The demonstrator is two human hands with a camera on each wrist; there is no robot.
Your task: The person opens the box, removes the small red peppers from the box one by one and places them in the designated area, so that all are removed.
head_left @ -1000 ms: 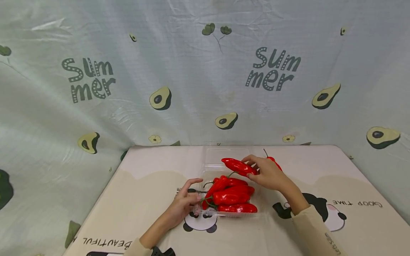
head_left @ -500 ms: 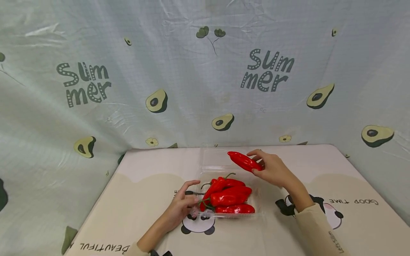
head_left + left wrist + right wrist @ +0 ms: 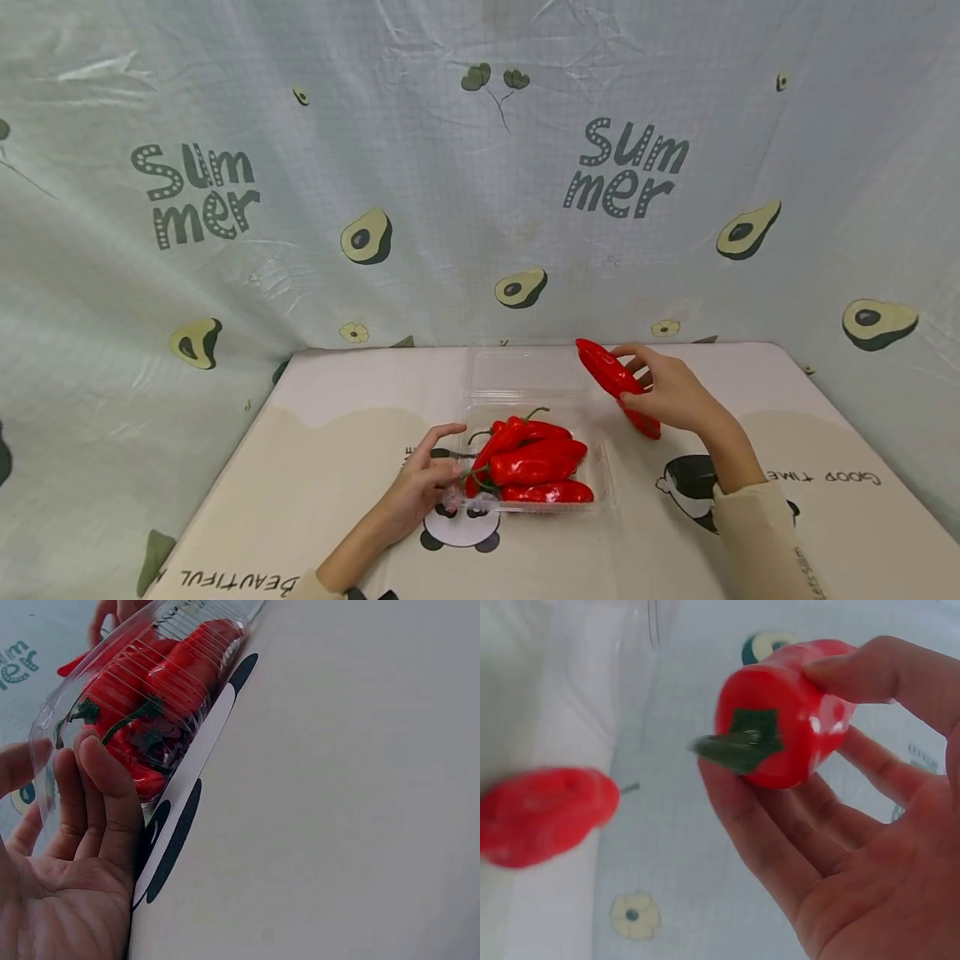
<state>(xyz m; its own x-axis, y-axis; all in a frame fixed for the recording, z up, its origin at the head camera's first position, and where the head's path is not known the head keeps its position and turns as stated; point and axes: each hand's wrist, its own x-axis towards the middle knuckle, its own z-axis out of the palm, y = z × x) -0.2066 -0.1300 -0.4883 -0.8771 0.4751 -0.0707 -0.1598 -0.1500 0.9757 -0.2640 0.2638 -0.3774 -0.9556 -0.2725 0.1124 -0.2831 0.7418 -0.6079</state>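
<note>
My right hand (image 3: 671, 390) holds a red pepper (image 3: 606, 367) in the air, right of a clear plastic box (image 3: 611, 475); its green stem (image 3: 742, 741) points at the right wrist camera. Thumb and fingertips pinch the pepper's sides. Another red pepper (image 3: 643, 425) lies on the table beyond this hand, partly hidden in the head view. Several red peppers (image 3: 536, 462) with green stems are heaped in the box. At the box's left wall is my left hand (image 3: 416, 492), gripping its edge, fingers (image 3: 112, 802) against the outside of the plastic.
The box's clear lid (image 3: 517, 371) lies folded back on the table (image 3: 360, 450) behind it. A printed cloth (image 3: 442, 167) hangs upright along the table's back edge. Cartoon pandas and lettering are printed on the table cover.
My right hand has carried its pepper from above the box's back to the right, turning it steeper. The left hand stays at the box. The head view has shifted slightly.
</note>
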